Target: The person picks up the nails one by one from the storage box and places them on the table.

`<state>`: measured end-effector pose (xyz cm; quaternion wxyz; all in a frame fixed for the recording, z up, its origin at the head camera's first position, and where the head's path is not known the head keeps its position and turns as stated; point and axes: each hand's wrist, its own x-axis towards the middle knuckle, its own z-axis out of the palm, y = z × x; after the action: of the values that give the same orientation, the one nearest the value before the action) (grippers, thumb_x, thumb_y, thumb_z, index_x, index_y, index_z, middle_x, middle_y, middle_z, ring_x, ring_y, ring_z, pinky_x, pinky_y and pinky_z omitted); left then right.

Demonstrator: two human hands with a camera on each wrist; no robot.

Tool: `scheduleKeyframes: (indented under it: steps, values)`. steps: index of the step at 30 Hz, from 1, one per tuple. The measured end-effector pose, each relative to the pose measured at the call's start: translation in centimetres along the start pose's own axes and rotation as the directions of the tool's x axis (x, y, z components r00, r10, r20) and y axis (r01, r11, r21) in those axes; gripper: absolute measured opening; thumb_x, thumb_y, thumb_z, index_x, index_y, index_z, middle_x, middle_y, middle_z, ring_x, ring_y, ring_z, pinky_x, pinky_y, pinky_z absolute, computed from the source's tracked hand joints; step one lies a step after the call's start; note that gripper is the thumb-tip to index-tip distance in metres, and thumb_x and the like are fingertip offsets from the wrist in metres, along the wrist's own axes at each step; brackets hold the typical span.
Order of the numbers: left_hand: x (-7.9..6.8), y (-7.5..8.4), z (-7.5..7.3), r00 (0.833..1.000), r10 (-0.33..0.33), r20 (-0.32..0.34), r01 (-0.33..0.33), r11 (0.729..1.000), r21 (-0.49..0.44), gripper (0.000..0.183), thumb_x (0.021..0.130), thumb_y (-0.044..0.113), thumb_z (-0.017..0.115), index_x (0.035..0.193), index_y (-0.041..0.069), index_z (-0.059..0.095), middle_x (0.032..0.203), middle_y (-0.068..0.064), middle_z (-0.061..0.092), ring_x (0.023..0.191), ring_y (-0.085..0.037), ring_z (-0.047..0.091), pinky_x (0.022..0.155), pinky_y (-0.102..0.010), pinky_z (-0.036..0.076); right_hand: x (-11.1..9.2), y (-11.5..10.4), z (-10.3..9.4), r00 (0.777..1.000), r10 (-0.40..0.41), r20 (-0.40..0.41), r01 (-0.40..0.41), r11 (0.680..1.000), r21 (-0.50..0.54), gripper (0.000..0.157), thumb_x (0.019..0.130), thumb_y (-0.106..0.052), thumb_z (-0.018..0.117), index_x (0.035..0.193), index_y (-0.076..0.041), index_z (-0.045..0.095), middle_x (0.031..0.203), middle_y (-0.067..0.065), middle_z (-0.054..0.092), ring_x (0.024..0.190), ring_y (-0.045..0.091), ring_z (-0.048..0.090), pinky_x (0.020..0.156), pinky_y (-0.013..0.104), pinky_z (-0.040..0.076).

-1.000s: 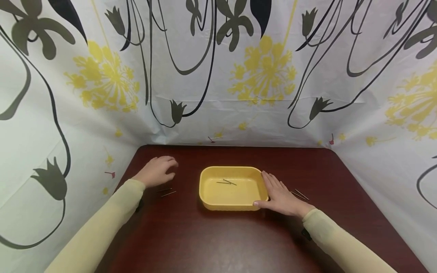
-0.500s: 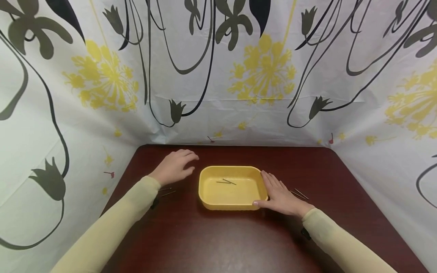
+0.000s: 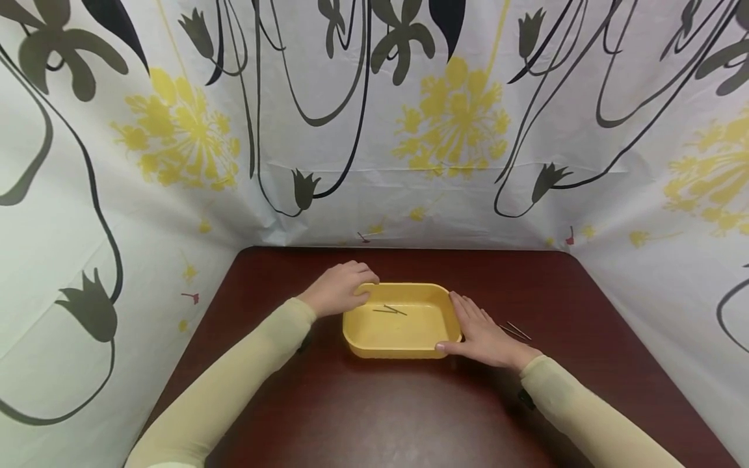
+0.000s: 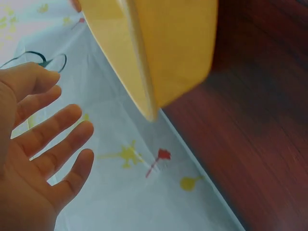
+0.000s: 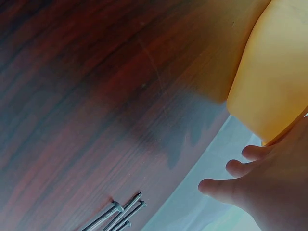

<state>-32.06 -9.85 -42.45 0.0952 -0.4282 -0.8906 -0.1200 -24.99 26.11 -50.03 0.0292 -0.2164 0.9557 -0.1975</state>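
A yellow plastic tub [image 3: 404, 354] stands on the dark red-brown table, with a few nails [image 3: 390, 311] lying on its floor. My left hand [image 3: 342, 289] is over the tub's back left corner. In the left wrist view its fingers [image 4: 72, 180] are spread, slightly bent and hold nothing; they look apart from the tub's rim. Against the tub's right side rests my right hand [image 3: 482, 338], fingers straight along the outer wall and thumb at the front right rim. Several more nails [image 5: 122, 214] lie on the table beyond the right hand.
The wooden table [image 3: 404, 416] has rounded far corners. A white curtain [image 3: 374, 149] with yellow flowers and dark stems hangs behind it and along both sides.
My left hand has moved right, from above the nails on the left to the tub's back left corner. Its forearm now covers those nails. The right hand and tub have stayed put.
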Motion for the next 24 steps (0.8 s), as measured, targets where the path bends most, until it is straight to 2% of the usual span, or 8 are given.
scheduleKeyframes:
  steps: [5,9,13,18,20,24]
  values:
    - [1.2,0.6,1.2,0.989,0.000,0.147,0.000,1.000,-0.002,0.026,0.094,0.022,0.068,0.119,0.020,0.071,0.115,0.000,0.066,0.101,-0.015,0.059,0.085,-0.034,0.051,0.0,-0.1,-0.1,1.000,-0.009,-0.005,0.009,1.000,0.002,0.119,0.084,-0.077,0.059,0.162,-0.006,0.004,0.168,0.012,0.008,0.152,0.038,0.012,0.115,0.064,0.016]
    - [2.2,0.8,2.1,0.965,0.004,0.261,-0.002,1.000,-0.010,0.028,0.095,0.022,0.066,0.122,0.018,0.071,0.120,0.000,0.066,0.108,-0.017,0.061,0.092,-0.036,0.049,0.1,-0.1,-0.1,1.000,-0.008,-0.002,0.008,1.000,-0.012,0.120,0.083,-0.078,0.058,0.162,-0.006,0.004,0.168,0.012,0.007,0.152,0.036,0.011,0.115,0.064,0.017]
    - [3.2,1.1,3.3,0.942,0.009,0.334,-0.007,1.000,-0.007,0.030,0.095,0.021,0.065,0.124,0.017,0.071,0.125,0.002,0.066,0.117,-0.017,0.060,0.097,-0.036,0.048,0.1,0.0,-0.2,1.000,-0.013,-0.004,0.013,1.000,-0.024,0.119,0.083,-0.078,0.058,0.162,-0.006,0.005,0.168,0.013,0.009,0.152,0.036,0.011,0.114,0.065,0.017]
    - [4.3,1.3,5.3,0.935,-0.002,0.353,-0.013,0.999,0.038,0.023,0.094,0.020,0.067,0.116,0.018,0.074,0.114,0.006,0.069,0.105,-0.012,0.063,0.087,-0.036,0.052,0.1,0.1,-0.3,1.000,-0.013,-0.006,0.013,1.000,-0.023,0.119,0.083,-0.078,0.058,0.162,-0.006,0.005,0.168,0.014,0.009,0.152,0.036,0.011,0.113,0.066,0.017]
    - [4.6,1.5,6.0,0.940,-0.023,0.340,-0.008,0.996,0.087,0.018,0.094,0.020,0.067,0.111,0.020,0.074,0.108,0.007,0.069,0.100,-0.012,0.063,0.081,-0.036,0.053,0.1,0.1,-0.2,1.000,-0.014,-0.006,0.014,1.000,-0.028,0.119,0.084,-0.078,0.058,0.162,-0.005,0.005,0.168,0.014,0.009,0.152,0.037,0.011,0.113,0.067,0.017]
    - [4.6,2.0,7.1,0.954,-0.035,0.298,-0.027,0.979,0.201,0.010,0.095,0.018,0.066,0.100,0.021,0.075,0.098,0.007,0.069,0.096,-0.013,0.065,0.079,-0.035,0.053,0.1,0.2,-0.1,1.000,-0.015,-0.003,0.015,0.999,-0.047,0.119,0.083,-0.079,0.057,0.162,-0.005,0.006,0.168,0.013,0.008,0.152,0.037,0.010,0.113,0.068,0.016]
